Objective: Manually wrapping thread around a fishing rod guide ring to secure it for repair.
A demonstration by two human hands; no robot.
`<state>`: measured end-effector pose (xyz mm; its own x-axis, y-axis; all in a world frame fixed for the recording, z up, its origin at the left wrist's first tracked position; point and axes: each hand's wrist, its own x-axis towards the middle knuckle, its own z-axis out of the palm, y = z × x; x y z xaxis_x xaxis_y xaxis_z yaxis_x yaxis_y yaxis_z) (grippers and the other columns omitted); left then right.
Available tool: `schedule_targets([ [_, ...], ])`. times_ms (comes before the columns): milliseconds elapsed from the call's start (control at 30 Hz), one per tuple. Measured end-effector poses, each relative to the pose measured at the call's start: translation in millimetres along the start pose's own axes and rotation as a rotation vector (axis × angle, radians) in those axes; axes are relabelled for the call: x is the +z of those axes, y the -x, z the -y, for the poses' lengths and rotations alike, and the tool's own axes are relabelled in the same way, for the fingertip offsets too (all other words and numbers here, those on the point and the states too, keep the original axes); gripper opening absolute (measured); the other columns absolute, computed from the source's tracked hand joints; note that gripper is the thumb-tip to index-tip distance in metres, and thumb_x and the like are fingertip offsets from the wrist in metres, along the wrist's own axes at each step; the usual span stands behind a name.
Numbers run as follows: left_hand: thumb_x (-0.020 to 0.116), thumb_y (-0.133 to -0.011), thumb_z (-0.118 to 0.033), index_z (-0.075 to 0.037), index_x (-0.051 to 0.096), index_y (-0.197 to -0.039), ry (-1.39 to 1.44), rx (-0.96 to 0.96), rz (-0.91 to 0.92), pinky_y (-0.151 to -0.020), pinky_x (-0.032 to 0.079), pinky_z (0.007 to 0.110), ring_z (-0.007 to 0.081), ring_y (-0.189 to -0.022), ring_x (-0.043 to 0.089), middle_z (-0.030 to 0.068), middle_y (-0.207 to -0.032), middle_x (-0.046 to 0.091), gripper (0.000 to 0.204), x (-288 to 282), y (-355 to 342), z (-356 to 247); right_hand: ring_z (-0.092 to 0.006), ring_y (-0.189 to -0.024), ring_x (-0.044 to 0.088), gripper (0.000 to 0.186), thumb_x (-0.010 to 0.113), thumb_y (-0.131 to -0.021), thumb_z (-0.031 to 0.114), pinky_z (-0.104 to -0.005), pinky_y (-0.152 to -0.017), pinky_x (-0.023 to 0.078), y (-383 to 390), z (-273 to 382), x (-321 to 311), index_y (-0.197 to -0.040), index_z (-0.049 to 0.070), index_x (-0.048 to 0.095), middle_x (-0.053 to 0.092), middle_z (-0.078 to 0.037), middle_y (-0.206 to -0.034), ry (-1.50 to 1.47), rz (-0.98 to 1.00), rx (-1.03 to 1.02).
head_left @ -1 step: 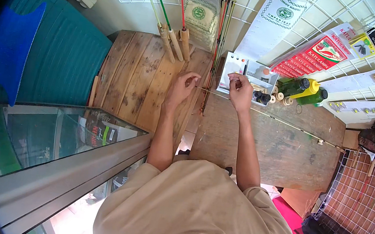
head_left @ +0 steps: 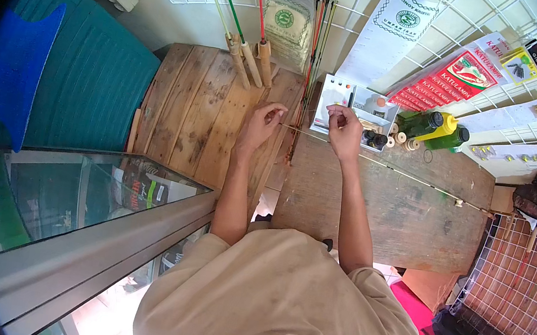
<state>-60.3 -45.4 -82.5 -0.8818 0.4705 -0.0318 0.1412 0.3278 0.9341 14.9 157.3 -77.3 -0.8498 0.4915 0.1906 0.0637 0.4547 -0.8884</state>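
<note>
A thin pale fishing rod (head_left: 410, 176) lies slantwise across the dark wooden table, its slim end reaching my left hand (head_left: 260, 129). The fingers of that hand are curled into a pinch at this tip, over the gap between two tables. My right hand (head_left: 346, 136) is raised above the rod in front of a white tray (head_left: 319, 131), thumb and fingertips pressed together. Whatever sits in that pinch, perhaps a fine thread, is too small to make out. Beneath the right hand the rod passes on to the right.
Wooden spools (head_left: 411, 145), a dark green bottle (head_left: 421, 124) and a yellow bottle (head_left: 446, 128) stand right of the tray. Cork-handled rods (head_left: 263, 65) lean at the back left. A glass case (head_left: 95, 195) borders my left side. Packets (head_left: 453, 80) hang on the wall grid.
</note>
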Motion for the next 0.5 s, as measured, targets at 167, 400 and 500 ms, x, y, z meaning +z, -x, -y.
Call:
schedule_targets([
  [167,0.06,-0.087,-0.003,-0.002,0.066,-0.101,-0.034,0.083,-0.038,-0.075,0.048,0.029,0.0188,-0.085,0.064,0.0092,-0.093,0.067,0.016,-4.1,0.6,1.7,-0.0063,-0.061,0.056,0.017,0.055,-0.084,-0.004,-0.022,-0.058,0.046,1.1,-1.9,1.1,-0.096,0.0,0.066,0.067,-0.005,-0.081,-0.038,0.0,0.029],
  [400,0.066,-0.08,0.002,-0.002,0.069,-0.1,0.076,0.1,-0.149,-0.074,0.05,0.028,0.0184,-0.084,0.065,0.0112,-0.091,0.067,0.02,-7.1,3.6,15.7,-0.0058,-0.061,0.056,0.016,0.055,-0.084,-0.003,-0.022,-0.058,0.045,3.1,4.3,4.9,-0.096,0.0,0.066,0.067,-0.006,-0.08,-0.046,0.011,0.072],
  [500,0.065,-0.082,0.0,-0.003,0.067,-0.105,0.117,0.013,-0.11,-0.077,0.05,0.028,0.0174,-0.088,0.064,0.0109,-0.094,0.068,0.024,-5.8,2.2,17.2,-0.0062,-0.061,0.056,0.016,0.055,-0.085,-0.003,-0.0219,-0.059,0.046,2.5,3.1,5.0,-0.097,0.0,0.066,0.068,-0.005,-0.081,-0.071,0.023,0.101],
])
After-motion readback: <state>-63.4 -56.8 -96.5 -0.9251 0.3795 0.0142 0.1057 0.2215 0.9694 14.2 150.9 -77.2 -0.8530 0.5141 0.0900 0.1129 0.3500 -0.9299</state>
